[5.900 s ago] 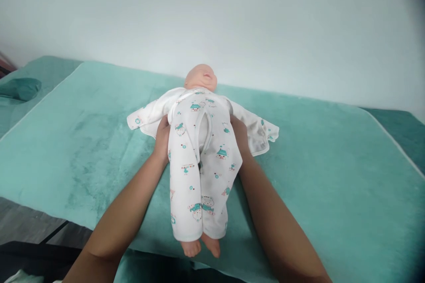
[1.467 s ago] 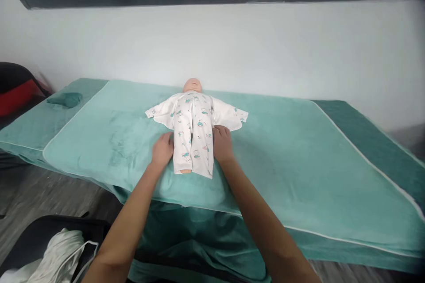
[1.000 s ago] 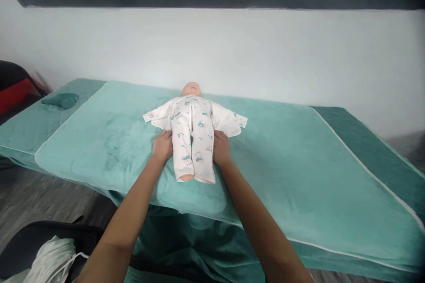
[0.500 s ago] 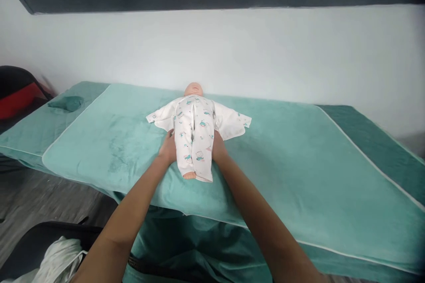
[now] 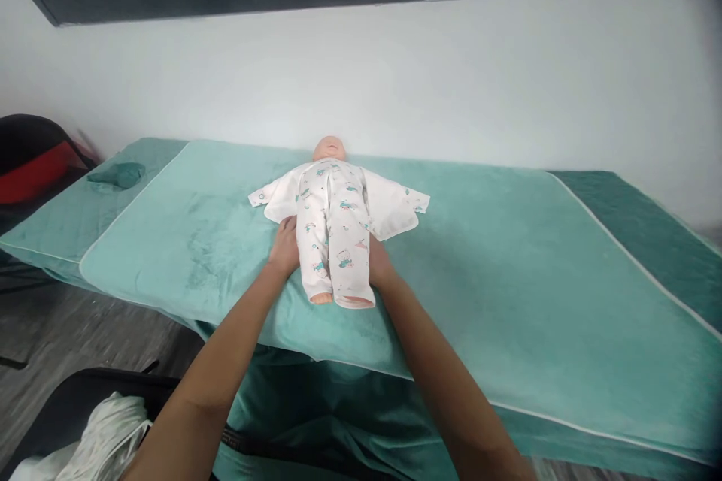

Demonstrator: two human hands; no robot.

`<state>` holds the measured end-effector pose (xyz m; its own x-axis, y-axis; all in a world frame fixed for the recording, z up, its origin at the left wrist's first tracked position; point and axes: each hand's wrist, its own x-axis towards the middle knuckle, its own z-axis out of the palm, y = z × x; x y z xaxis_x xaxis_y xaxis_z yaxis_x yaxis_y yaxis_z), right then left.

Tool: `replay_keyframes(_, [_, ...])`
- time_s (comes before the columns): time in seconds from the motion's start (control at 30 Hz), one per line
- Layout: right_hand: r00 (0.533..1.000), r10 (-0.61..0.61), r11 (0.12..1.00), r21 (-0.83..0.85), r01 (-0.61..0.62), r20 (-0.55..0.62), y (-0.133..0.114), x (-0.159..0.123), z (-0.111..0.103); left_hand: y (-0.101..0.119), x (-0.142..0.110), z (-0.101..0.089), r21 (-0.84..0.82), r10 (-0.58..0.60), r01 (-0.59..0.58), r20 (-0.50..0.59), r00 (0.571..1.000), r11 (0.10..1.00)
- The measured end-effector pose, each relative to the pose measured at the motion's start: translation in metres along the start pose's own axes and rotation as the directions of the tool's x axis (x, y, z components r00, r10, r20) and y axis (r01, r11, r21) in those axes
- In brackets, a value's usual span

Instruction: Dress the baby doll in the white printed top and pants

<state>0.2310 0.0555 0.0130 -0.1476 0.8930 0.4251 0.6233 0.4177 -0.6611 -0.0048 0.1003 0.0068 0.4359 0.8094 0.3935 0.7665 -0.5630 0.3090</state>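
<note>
As the doll (image 5: 330, 147) lies on its back on the green-covered couch (image 5: 496, 263), head toward the wall (image 5: 451, 83), I record both my hands at the printed trousers (image 5: 348, 229). My left hand (image 5: 285, 246) touches their left edge; its fingers lie close together, though whether they pinch cloth I cannot tell. My right hand (image 5: 380, 263) meets the opposite leg; its fingers are hidden by fabric, grip undetermined. I judge this two-sided placement serves to steady and straighten the legs. The white jacket (image 5: 393, 204) is spread beneath with sleeves outward, presumably so the trousers lie over it. A foot (image 5: 322, 298) shows at the left cuff; none is clearly visible at the right.

Markings: small green and pink figures are printed on the trousers. No brand, label or lettering can be read on either garment or the couch.
</note>
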Motion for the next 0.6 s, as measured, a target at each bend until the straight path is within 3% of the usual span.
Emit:
replay_keyframes(0.13, [0.999, -0.035, 0.997, -0.062, 0.037, 0.039, 0.003, 0.001, 0.005, 0.001, -0.003, -0.004, 0.052, -0.078, 0.083, -0.091, 0.993, 0.995])
replay_keyframes(0.23, [0.998, -0.030, 0.980, -0.197, 0.041, 0.057, 0.007, 0.003, 0.006, 0.001, -0.006, -0.007, 0.137, -0.133, 0.154, -0.146, 0.980, 0.979])
replay_keyframes(0.6, [0.999, -0.033, 0.916, -0.398, 0.046, 0.040, 0.014, -0.034, -0.010, -0.007, -0.011, -0.003, 0.097, -0.133, 0.158, -0.221, 0.966, 0.983])
